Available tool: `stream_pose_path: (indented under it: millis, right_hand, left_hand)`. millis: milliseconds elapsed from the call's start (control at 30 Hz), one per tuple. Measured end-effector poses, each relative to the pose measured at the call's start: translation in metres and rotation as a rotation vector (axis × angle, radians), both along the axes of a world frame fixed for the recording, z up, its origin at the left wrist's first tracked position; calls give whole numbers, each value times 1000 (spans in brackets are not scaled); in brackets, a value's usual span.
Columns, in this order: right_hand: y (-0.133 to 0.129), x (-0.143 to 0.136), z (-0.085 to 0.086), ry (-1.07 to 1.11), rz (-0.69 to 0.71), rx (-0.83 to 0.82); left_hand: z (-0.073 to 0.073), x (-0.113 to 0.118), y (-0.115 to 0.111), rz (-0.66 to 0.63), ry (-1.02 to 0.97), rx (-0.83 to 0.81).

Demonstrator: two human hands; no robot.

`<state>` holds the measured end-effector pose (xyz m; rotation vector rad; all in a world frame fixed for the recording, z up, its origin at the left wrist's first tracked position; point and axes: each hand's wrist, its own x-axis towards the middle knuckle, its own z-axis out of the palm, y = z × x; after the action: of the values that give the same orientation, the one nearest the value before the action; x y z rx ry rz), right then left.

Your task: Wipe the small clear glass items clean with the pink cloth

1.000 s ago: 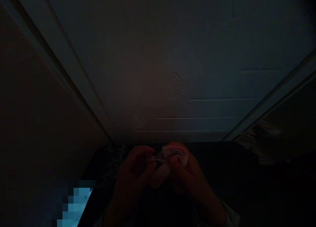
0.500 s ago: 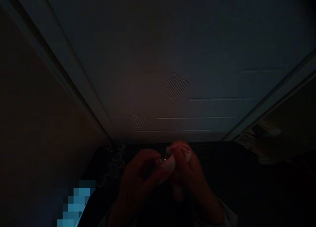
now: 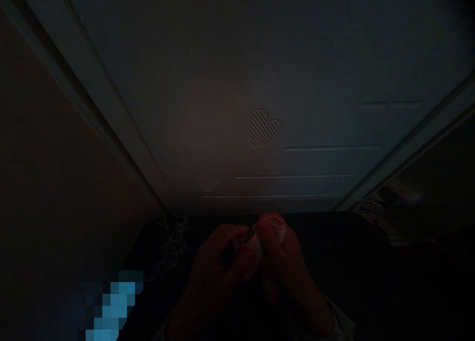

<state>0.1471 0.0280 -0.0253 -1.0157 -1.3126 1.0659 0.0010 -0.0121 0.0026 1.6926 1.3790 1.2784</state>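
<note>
The scene is very dark. My left hand (image 3: 217, 262) is closed around a small thing with a shiny metal tip (image 3: 244, 240); its kind is too dark to make out. Pinched in my right hand (image 3: 285, 254) is a piece of soft pinkish-white cloth (image 3: 276, 224), its edge curled into a loop above the fingers. A pale stretch of the cloth (image 3: 253, 256) reaches across to the left thumb, and the metal tip lies close against it. Both hands are side by side over a dark surface, and fingers hide much of what they hold.
A pale upright panel (image 3: 208, 108) with engraved hearts and lines stands beyond the hands. Several thin wiry loops (image 3: 172, 247) lie on the dark surface (image 3: 334, 271) at left. A blurred bright blue patch (image 3: 111, 309) is at lower left. Dim objects (image 3: 397, 207) sit at right.
My left hand has shifted slightly right, closer to my right hand, and the metal tip has turned more upward. The cloth loop looks narrower. The light on the hands is dimmer.
</note>
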Motion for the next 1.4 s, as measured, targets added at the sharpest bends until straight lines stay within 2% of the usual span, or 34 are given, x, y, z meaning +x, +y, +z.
stream_pose_path:
  millis: [100,300,567,900,1100,1400]
  right_hand:
    - [-1,-1,0,-25,4,37]
    - [-4,1,2,-28,112,44]
    - [-4,8,4,-64,280,127]
    - [-2,9,-4,-27,260,129]
    - [2,12,-15,12,140,58]
    - [3,10,-9,-17,106,14]
  left_hand:
    - [3,1,2,-6,37,-66]
    - [4,2,4,32,115,-61]
    - [3,0,5,51,61,-102]
    - [-4,-6,4,2,-118,-156]
    - [-10,-8,4,4,-249,-101]
    - [-7,-9,6,3,-176,-63]
